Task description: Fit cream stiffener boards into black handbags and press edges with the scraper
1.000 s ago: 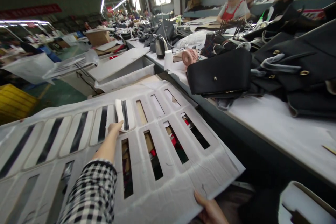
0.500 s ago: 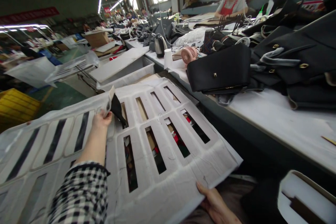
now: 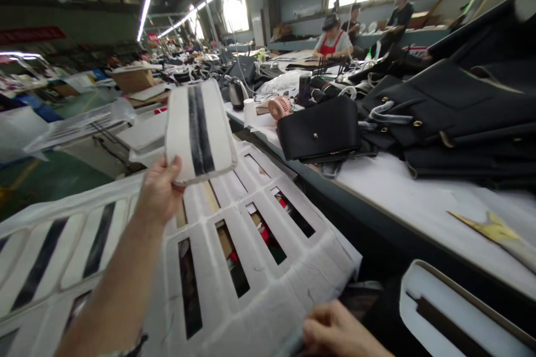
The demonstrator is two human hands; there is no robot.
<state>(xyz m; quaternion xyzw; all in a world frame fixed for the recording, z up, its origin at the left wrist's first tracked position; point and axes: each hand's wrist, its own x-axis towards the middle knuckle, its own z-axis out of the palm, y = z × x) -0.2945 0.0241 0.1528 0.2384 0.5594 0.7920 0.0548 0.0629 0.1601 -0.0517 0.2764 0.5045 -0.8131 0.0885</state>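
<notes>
My left hand (image 3: 161,189) grips the lower left corner of an off-white padded panel (image 3: 220,122) with rounded corners and a black stripe down its middle. It holds the panel raised and tilted above a white sheet-covered board (image 3: 288,284) with rows of long slots. Similar striped panels (image 3: 94,234) lie on the board's left part. My right hand (image 3: 335,329) is closed, fingers curled, beside the board's near right edge; what it holds, if anything, is hidden.
On the right a white worktable (image 3: 385,184) carries a black bag (image 3: 318,128), a pile of black bag pieces (image 3: 460,106), a pink fan (image 3: 279,107), a white cup (image 3: 249,112) and a kettle (image 3: 237,92). A white slotted piece (image 3: 435,284) lies at lower right. People work farther back.
My left hand has lifted the panel up and turned its striped face toward me. The right hand's thumb no longer lies on the sheet; its fingers are curled. The view has shifted right.
</notes>
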